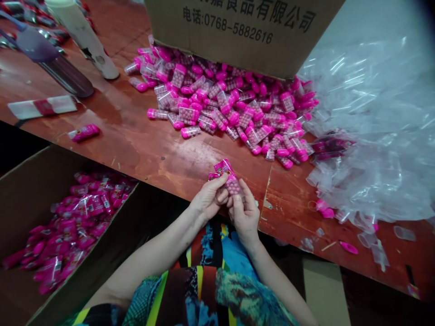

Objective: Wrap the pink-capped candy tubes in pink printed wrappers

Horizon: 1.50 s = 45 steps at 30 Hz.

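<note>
At the table's near edge, my left hand (pixel 208 199) pinches pink printed wrapper sleeves (pixel 222 166), whose ends stick up past the thumb. Between both hands is a small clear candy bottle (pixel 233 185) filled with round pink candies. My right hand (pixel 246 217) grips this bottle from the right and below, its fingers closed. The bottle's cap is hidden, and I cannot tell how far the sleeve covers it. Beyond my hands lies a big heap of similar pink-capped candy bottles (pixel 224 102).
A cardboard carton (pixel 238 27) stands behind the heap. Lower left, an open box (pixel 20 181) holds many wrapped bottles (pixel 81 208). One wrapped bottle (pixel 84 132) lies on the table (pixel 136 154). Drink bottles (pixel 56 68) stand left; clear plastic bags (pixel 384 131) spread right.
</note>
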Tool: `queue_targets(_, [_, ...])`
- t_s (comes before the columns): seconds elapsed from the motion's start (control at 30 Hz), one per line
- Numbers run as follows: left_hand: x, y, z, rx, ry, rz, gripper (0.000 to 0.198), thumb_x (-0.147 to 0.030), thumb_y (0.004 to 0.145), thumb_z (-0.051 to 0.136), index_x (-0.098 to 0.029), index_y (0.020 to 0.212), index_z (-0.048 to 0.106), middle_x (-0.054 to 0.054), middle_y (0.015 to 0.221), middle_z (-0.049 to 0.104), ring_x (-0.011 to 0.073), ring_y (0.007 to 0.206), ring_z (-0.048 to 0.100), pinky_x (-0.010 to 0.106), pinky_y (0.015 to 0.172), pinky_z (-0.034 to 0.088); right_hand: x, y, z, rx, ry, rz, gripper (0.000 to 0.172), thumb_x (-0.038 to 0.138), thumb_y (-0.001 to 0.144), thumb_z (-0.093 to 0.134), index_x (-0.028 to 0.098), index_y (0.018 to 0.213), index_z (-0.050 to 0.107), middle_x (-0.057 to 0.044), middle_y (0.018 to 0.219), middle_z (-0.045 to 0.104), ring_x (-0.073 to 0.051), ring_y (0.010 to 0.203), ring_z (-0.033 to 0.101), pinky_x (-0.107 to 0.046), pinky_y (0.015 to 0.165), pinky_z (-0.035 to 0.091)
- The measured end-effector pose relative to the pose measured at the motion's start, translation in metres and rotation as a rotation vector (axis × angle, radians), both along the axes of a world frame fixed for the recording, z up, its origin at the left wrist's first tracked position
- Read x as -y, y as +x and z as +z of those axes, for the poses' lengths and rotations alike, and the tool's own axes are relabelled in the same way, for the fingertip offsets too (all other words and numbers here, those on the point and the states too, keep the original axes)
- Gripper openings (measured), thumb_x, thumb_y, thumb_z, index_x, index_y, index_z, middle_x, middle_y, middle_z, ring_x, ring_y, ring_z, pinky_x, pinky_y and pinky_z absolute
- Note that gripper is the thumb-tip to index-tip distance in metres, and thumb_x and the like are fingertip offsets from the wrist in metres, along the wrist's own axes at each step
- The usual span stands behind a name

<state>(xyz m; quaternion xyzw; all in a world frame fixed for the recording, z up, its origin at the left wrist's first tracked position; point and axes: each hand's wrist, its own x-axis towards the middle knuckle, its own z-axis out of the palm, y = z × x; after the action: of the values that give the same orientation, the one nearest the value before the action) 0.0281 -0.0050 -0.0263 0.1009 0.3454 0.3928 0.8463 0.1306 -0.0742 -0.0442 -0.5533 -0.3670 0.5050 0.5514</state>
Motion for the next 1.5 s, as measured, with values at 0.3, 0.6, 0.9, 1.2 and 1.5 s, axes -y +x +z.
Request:
queue_targets(0.3, [0.003,-0.001,0.000,-0.061,0.085,-0.039,0.042,-0.048,0.087,0.071,-0.017,0.063,0.057,-0.004,0.036,0.043,0.0107,0.035,0.046,0.021,0.040,0.037,-0.006,0.001,0.010,-0.224,-0.077,0.003,0.059,0.036,0.093,0.065,0.025,0.149,0.047,0.008,0.065,0.055,-0.005,0.037,0.038,-0.019,0.036,0.033])
queue_targets(0.6, [0.001,-0.008,0.006,-0.022,0.076,-0.165,0.046,-0.054,0.087,0.069,-0.020,0.057,0.059,0.000,0.040,0.043,0.0132,0.043,0.048,0.027,0.049,0.044,-0.005,0.005,0.009,-0.261,-0.093,0.020,0.058,0.037,0.095,0.063,0.028,0.149,0.045,0.008,0.064,0.053,-0.005,0.037,0.037,-0.020,0.036,0.034])
queue_targets(0.9, [0.008,-0.005,0.013,-0.113,0.205,-0.165,0.044,-0.052,0.084,0.073,-0.020,0.059,0.055,-0.003,0.038,0.044,0.0106,0.036,0.044,0.023,0.040,0.040,-0.001,0.007,0.006,-0.225,-0.009,0.060,0.050,0.038,0.099,0.060,0.030,0.145,0.043,0.010,0.062,0.053,-0.006,0.037,0.041,-0.019,0.038,0.035])
queue_targets(1.2, [0.006,-0.006,0.012,-0.075,0.176,-0.135,0.037,-0.043,0.089,0.068,-0.017,0.066,0.058,-0.005,0.039,0.045,0.0097,0.036,0.045,0.023,0.042,0.041,-0.008,0.009,0.012,-0.271,-0.070,0.079,0.052,0.038,0.096,0.063,0.028,0.144,0.044,0.010,0.062,0.052,-0.006,0.036,0.037,-0.020,0.036,0.033])
queue_targets(1.5, [0.008,-0.004,0.009,-0.161,0.157,-0.059,0.036,-0.041,0.083,0.076,-0.017,0.064,0.057,-0.004,0.040,0.047,0.0082,0.035,0.042,0.022,0.040,0.034,-0.006,0.008,0.005,-0.243,-0.049,0.112,0.050,0.039,0.097,0.062,0.027,0.141,0.042,0.011,0.059,0.052,-0.007,0.037,0.040,-0.019,0.038,0.034])
